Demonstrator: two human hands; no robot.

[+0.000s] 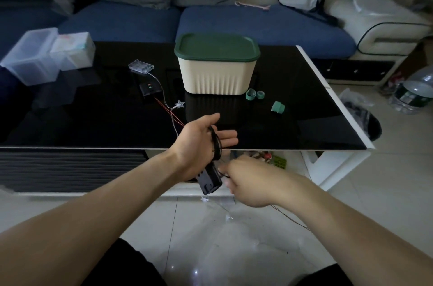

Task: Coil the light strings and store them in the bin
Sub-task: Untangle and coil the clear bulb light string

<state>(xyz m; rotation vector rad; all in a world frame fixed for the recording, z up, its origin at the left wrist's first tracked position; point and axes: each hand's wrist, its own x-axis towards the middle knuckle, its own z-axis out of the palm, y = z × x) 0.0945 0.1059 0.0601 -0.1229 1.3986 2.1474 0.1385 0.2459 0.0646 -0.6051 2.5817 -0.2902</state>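
Note:
My left hand (199, 138) lies palm up over the table's front edge, fingers straight, with a dark light string (217, 142) looped several times around the palm. The string's black battery box (209, 181) hangs just below that hand. My right hand (248, 180) pinches the same string beside the box; the loose wire (290, 217) trails under my wrist toward the floor. The cream bin (216, 77) with its green lid (216, 46) on stands at the table's middle back. A second string with a clear battery box (140, 66), a black controller (150, 90) and a star light (179, 104) lies left of the bin.
The black glass table (304, 110) also carries two green tape rolls (255, 94), a green cap (278, 107) and clear plastic containers (32, 56) at far left. A blue sofa (257, 21) sits behind. A small trash can (367, 124) and a water jug (410, 96) stand at right.

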